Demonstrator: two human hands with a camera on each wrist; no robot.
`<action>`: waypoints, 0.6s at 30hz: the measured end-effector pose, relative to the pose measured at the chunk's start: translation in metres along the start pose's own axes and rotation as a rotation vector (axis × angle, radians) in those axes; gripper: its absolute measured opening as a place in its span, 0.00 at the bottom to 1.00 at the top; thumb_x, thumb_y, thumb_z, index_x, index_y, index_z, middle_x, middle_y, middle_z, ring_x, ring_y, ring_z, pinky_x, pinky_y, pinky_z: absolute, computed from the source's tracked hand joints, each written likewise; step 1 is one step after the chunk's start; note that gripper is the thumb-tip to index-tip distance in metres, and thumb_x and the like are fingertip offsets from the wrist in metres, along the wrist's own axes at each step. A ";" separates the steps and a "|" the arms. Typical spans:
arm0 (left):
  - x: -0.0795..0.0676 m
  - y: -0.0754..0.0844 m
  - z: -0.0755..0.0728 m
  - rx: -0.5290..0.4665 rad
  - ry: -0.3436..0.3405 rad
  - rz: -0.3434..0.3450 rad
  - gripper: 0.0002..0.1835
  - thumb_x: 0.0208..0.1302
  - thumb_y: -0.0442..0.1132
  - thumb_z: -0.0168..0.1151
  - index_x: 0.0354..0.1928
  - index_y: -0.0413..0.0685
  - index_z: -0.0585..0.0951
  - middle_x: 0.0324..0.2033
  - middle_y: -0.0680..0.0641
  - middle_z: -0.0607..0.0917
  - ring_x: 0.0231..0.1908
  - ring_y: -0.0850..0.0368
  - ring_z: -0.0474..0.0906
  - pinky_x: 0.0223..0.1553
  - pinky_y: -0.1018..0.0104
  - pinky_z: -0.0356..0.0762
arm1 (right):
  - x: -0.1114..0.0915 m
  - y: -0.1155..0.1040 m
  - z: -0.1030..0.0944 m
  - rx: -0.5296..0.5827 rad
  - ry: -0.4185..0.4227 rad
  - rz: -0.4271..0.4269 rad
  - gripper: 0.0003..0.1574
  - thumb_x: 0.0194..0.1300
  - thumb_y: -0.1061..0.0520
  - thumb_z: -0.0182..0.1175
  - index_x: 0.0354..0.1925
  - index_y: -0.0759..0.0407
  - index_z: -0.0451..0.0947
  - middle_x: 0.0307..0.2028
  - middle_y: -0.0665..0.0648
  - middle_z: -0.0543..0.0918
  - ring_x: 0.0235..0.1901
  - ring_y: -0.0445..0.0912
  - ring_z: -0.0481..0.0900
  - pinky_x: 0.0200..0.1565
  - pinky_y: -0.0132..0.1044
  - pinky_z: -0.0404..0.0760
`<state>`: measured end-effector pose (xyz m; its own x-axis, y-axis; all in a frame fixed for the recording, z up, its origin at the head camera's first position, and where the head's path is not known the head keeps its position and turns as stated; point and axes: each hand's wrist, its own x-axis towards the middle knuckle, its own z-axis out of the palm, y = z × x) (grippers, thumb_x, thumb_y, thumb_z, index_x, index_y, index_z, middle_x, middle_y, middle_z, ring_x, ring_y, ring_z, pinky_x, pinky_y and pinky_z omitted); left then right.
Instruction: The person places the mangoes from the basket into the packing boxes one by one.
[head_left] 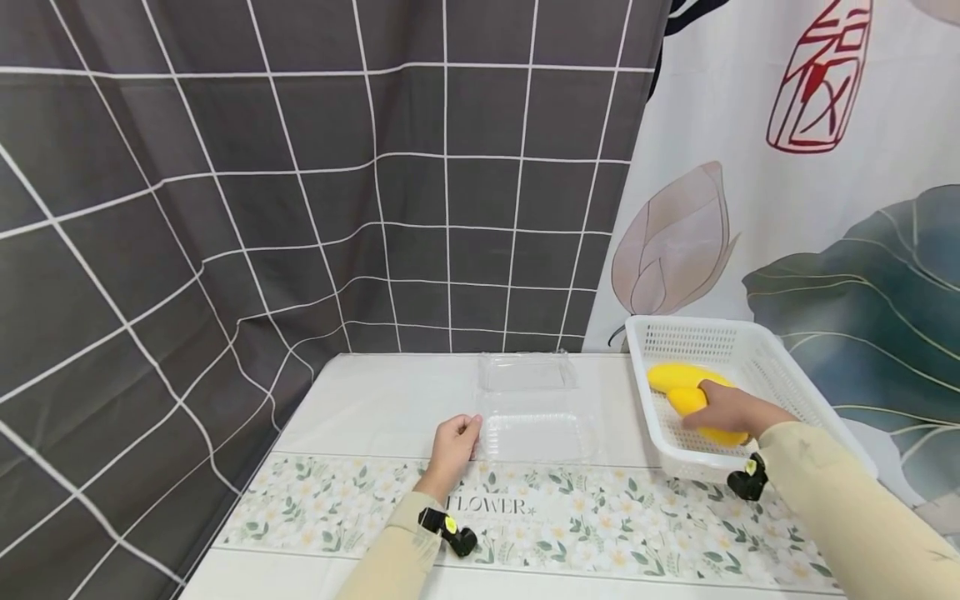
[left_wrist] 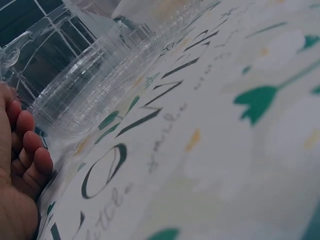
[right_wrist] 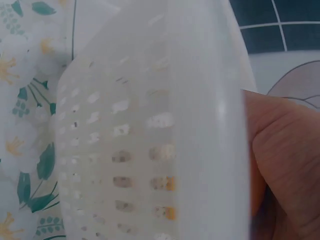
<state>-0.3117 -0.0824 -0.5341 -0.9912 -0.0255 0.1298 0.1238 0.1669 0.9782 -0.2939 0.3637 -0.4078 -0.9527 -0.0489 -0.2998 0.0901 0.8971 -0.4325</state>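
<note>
The right hand is down inside a white, rectangular, slotted plastic basket, its grip clamped on a smooth, rounded yellow object that juts out to the left of the fingers and shows again below the palm. Just beyond that grip lies an elongated, smooth yellow piece, also in the basket and right beside the held one. Whether the held object bears on the basket's floor cannot be told, and in the right wrist view the wall nearest the grip hides the fingertips. Well to the left of this grip, the left hand is on the table with its fingers curled, the grip drawn together in a pinch on the left edge of a transparent, thin plastic hinged container. The container lies open to the right of the left grip, between the two hands, one half spread farther off than the other. Nearer the person than both grips, a white floral band with green leaves crosses the table, with dark printed lettering just below the left grip. Beyond the left grip hangs a dark grey, white-gridded cloth; behind the right one, a white cloth with leaf and bud prints.
</note>
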 end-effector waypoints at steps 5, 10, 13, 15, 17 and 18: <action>-0.001 -0.001 0.000 0.002 0.003 -0.021 0.21 0.75 0.47 0.58 0.22 0.46 0.74 0.17 0.53 0.74 0.17 0.61 0.68 0.18 0.73 0.68 | -0.001 -0.013 -0.003 -0.048 0.081 -0.058 0.58 0.59 0.40 0.69 0.66 0.80 0.56 0.48 0.72 0.76 0.40 0.57 0.73 0.39 0.49 0.79; -0.001 -0.002 0.001 -0.008 -0.001 -0.019 0.21 0.75 0.46 0.58 0.22 0.46 0.73 0.17 0.52 0.74 0.18 0.60 0.69 0.19 0.72 0.70 | -0.001 -0.024 -0.002 -0.057 0.139 -0.111 0.55 0.60 0.42 0.70 0.65 0.79 0.58 0.45 0.70 0.79 0.39 0.56 0.76 0.43 0.54 0.80; -0.001 -0.001 0.001 -0.017 -0.004 -0.015 0.21 0.75 0.47 0.58 0.22 0.45 0.73 0.17 0.52 0.75 0.18 0.59 0.69 0.19 0.71 0.70 | -0.001 -0.030 -0.002 -0.071 0.181 -0.143 0.53 0.60 0.41 0.70 0.64 0.78 0.60 0.44 0.69 0.80 0.37 0.56 0.76 0.43 0.55 0.80; -0.001 0.000 0.001 -0.019 -0.005 -0.014 0.21 0.75 0.46 0.58 0.23 0.45 0.73 0.18 0.51 0.75 0.18 0.59 0.70 0.20 0.72 0.71 | 0.000 -0.034 -0.002 -0.082 0.213 -0.165 0.51 0.61 0.41 0.69 0.63 0.77 0.61 0.43 0.67 0.80 0.36 0.54 0.76 0.40 0.52 0.80; -0.001 0.001 0.001 -0.017 -0.004 -0.016 0.21 0.76 0.46 0.57 0.23 0.45 0.73 0.18 0.51 0.75 0.19 0.59 0.71 0.20 0.71 0.72 | 0.001 -0.037 0.000 -0.089 0.240 -0.185 0.50 0.61 0.40 0.69 0.63 0.75 0.62 0.42 0.66 0.81 0.34 0.54 0.76 0.38 0.50 0.79; -0.001 0.001 0.001 -0.016 -0.004 -0.019 0.21 0.76 0.46 0.57 0.23 0.45 0.73 0.18 0.51 0.75 0.19 0.59 0.71 0.20 0.71 0.72 | 0.001 -0.039 0.000 -0.092 0.254 -0.197 0.50 0.61 0.40 0.68 0.63 0.74 0.63 0.42 0.66 0.81 0.34 0.53 0.76 0.38 0.50 0.78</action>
<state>-0.3107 -0.0815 -0.5337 -0.9936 -0.0243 0.1107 0.1058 0.1507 0.9829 -0.2982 0.3286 -0.3917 -0.9921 -0.1251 0.0084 -0.1189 0.9178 -0.3789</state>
